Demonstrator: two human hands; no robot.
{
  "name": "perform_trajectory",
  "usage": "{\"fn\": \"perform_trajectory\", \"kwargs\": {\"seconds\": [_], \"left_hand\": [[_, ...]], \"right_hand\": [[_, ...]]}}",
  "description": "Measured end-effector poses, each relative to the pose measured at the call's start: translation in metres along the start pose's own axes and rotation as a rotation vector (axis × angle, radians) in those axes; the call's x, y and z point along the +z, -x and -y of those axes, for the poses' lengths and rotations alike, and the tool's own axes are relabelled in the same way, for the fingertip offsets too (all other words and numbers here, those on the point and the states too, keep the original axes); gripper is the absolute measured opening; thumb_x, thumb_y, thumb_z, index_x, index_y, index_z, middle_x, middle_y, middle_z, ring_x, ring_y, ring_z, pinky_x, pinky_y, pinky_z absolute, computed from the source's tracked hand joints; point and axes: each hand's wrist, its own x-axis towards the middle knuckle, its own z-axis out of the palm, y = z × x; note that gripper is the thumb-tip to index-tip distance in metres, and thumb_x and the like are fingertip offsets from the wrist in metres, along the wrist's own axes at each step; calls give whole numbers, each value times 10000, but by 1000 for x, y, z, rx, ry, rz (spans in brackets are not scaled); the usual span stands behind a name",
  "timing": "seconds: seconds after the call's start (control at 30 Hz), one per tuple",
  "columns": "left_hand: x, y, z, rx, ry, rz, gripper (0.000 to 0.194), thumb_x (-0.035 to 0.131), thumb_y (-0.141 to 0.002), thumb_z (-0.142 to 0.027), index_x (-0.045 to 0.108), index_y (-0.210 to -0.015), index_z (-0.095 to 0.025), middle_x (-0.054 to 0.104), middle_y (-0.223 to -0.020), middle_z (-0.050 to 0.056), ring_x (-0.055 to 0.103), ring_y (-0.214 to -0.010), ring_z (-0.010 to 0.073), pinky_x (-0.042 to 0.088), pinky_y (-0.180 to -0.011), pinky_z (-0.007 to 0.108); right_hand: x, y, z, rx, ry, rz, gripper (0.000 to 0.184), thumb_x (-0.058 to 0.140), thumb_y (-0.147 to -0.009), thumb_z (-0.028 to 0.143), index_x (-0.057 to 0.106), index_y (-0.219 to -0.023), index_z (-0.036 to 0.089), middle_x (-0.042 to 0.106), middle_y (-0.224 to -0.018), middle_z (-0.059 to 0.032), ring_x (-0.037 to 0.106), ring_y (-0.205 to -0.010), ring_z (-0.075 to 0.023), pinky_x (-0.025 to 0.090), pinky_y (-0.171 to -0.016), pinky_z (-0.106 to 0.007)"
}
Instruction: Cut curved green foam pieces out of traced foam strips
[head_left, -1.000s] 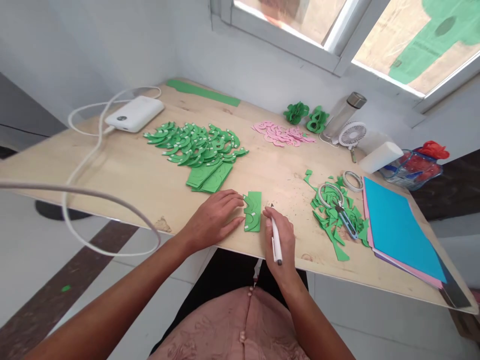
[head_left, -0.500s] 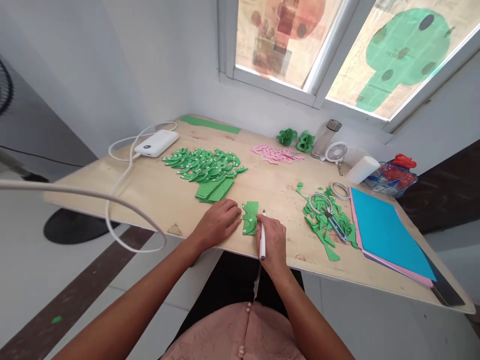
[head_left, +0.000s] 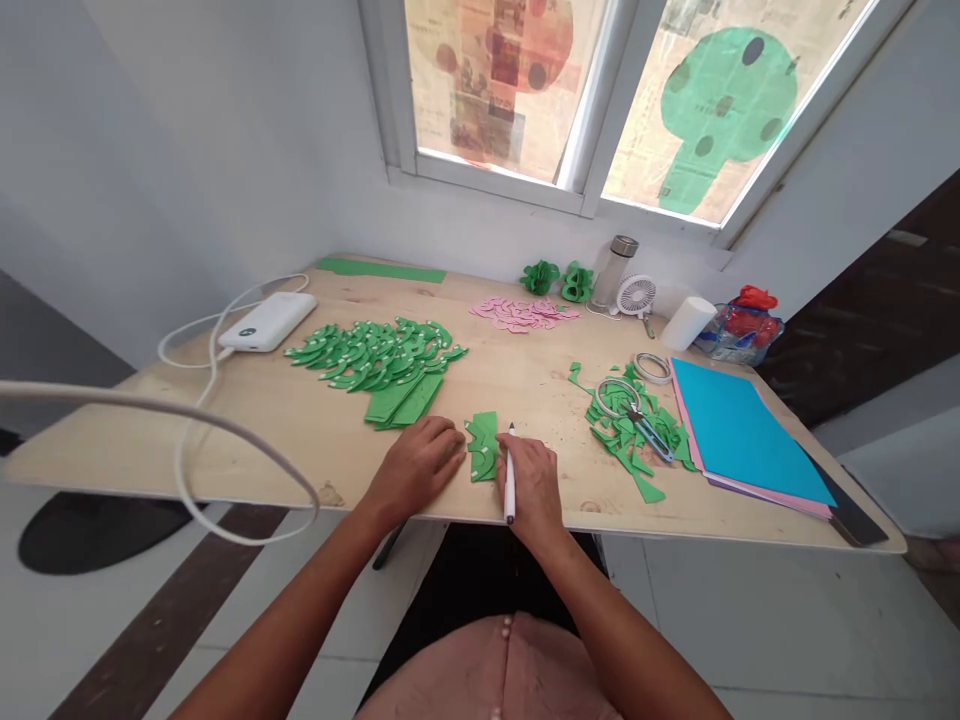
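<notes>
A green paper rectangle [head_left: 487, 428] lies near the table's front edge, with a scalloped green cutout bearing small white tabs on its left part. My left hand [head_left: 421, 465] rests palm down at the left side of this paper, fingers lying on the table and holding nothing visible. On the other side, my right hand [head_left: 534, 485] is closed around a white marker [head_left: 510, 490] with dark ends, its fingertips at the paper's right edge. Left of the paper sit a stack of green strips [head_left: 405, 402] and a heap of curved green cutouts [head_left: 375, 350] with white tabs.
Pink cutouts [head_left: 517, 314] lie farther back, near two green paper shapes [head_left: 559, 280], a bottle [head_left: 613, 275] and a small fan [head_left: 636, 295]. At right are scissors [head_left: 649, 435] on green scraps, a tape roll [head_left: 652, 368] and blue sheets [head_left: 750, 435]. A cabled power bank [head_left: 268, 322] sits left.
The camera view has shifted, so the table's contents appear farther left. Both hands keep nearly the same places beside the green paper, and the marker stays in my right hand.
</notes>
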Motion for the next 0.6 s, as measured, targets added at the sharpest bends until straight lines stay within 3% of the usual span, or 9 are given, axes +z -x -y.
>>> {"fn": "perform_trajectory", "kwargs": {"seconds": [0.4,0.6], "left_hand": [[4,1,2,11,14,7,206,451,-907,-263,639,-929,-182,649,-944,102,600,-925,248,477,-844,391],[4,0,2,19,26,-3,188,462,-894,-253,638,-899,-186,651,-930,99,606,-910,246,481,-830,390]], "right_hand": [[-2,-4,-2,39,-95,42,361,539,-864,123,592,-1196,252,704,-1066,-69,583,-1027,-257,376,-902,-409],[-2,-10,4,147,-138,51,266,542,-865,141,604,-1100,246,733,-991,-27,605,-1003,-234,356,-915,-384]]}}
